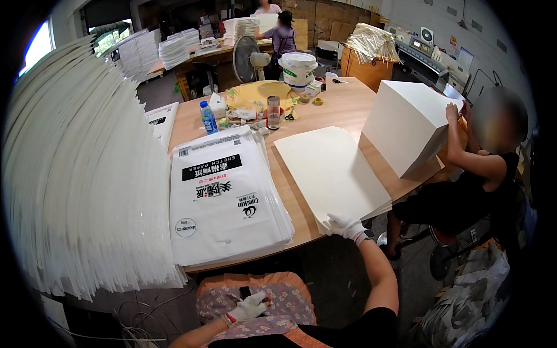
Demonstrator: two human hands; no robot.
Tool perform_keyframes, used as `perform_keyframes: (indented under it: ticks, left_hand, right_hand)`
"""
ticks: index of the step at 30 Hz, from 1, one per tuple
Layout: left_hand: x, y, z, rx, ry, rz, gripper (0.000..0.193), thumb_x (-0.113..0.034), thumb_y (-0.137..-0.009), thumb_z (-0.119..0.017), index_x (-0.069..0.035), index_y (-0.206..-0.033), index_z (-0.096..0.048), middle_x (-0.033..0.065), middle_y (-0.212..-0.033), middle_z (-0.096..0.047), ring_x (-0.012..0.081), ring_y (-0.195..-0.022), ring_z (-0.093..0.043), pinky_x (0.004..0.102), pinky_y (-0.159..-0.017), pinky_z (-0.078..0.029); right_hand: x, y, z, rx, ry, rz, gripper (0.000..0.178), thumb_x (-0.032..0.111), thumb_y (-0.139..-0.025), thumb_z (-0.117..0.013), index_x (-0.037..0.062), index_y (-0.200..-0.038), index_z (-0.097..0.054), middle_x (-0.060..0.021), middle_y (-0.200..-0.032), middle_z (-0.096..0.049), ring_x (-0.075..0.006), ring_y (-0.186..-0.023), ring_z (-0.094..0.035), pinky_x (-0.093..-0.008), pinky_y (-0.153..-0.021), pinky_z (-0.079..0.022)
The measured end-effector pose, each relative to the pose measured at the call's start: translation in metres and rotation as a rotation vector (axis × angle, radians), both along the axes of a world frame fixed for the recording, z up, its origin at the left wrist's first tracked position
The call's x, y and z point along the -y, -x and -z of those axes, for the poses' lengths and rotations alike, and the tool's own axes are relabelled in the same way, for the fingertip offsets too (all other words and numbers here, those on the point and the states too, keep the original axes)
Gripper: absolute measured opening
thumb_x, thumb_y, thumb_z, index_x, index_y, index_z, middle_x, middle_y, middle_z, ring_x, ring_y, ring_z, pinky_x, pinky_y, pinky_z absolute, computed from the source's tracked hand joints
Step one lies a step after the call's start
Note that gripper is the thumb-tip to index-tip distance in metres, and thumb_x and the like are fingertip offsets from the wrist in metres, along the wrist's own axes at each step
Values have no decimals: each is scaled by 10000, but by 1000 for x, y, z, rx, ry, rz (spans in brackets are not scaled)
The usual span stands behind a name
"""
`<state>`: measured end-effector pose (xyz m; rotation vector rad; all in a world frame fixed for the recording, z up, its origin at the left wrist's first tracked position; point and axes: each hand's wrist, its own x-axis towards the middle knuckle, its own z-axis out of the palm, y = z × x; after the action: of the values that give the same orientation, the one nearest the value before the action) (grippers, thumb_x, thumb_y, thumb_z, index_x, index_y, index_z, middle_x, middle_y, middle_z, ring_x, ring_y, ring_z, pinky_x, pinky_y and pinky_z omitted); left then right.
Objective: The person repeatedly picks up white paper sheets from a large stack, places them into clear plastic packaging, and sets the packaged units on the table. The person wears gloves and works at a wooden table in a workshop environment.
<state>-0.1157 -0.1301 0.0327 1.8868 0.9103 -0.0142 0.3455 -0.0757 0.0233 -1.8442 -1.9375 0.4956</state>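
My right hand (348, 227), in a white glove with a dark watch at the wrist, is at the near edge of a stack of cream paper (331, 168). Its fingers close on the near corner of the sheets. Low over my lap is my left hand (250, 307), also in a white glove. Its fingers are curled, and a small black object (245, 292) shows just beyond them; what they hold is hard to make out. Left of the paper lies a pile of printed white plastic bags (232, 226).
A tall pile of white plastic packs (87, 174) rises at the left. A co-worker (487, 156) at the right handles a high block of white paper (400, 124). Toward the back stand a blue-capped bottle (208, 118), a clear cup (273, 113), scissors (290, 113) and a white bucket (297, 71).
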Motion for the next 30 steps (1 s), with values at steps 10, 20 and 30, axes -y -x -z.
perform_keyframes:
  ticks: [10, 20, 30]
  left_hand:
    - [-82, -130, -31, 639, 971, -389, 330, -231, -929, -531, -25, -1176, -458, 102, -1044, -570, 203, -925, -576, 338, -825, -501]
    - [-108, -102, -99, 152, 137, 163, 539, -183, -755, -565, 58, -1215, -421, 196, -1077, -542, 296, -1036, -531, 368, -877, -456]
    - [-98, -60, -25, 212, -116, 266, 587, -374, -828, -595, -39, -1290, -459, 223, -1244, -504, 303, -1210, -456, 394, -1021, -349]
  right_hand:
    - [28, 90, -77, 137, -484, 49, 107, 135, -813, -553, 158, -822, -657, -88, -756, -641, -286, -688, -621, -389, -623, -495]
    - [157, 73, 39, -1726, 30, 846, 550, 460, -895, -545, -8, -1183, -562, -135, -1069, -622, -272, -1001, -561, -426, -879, -451]
    - [113, 191, -2, -994, -277, 694, 260, 140, -852, -658, -6, -1059, -594, -69, -914, -654, -130, -773, -611, -276, -655, -506]
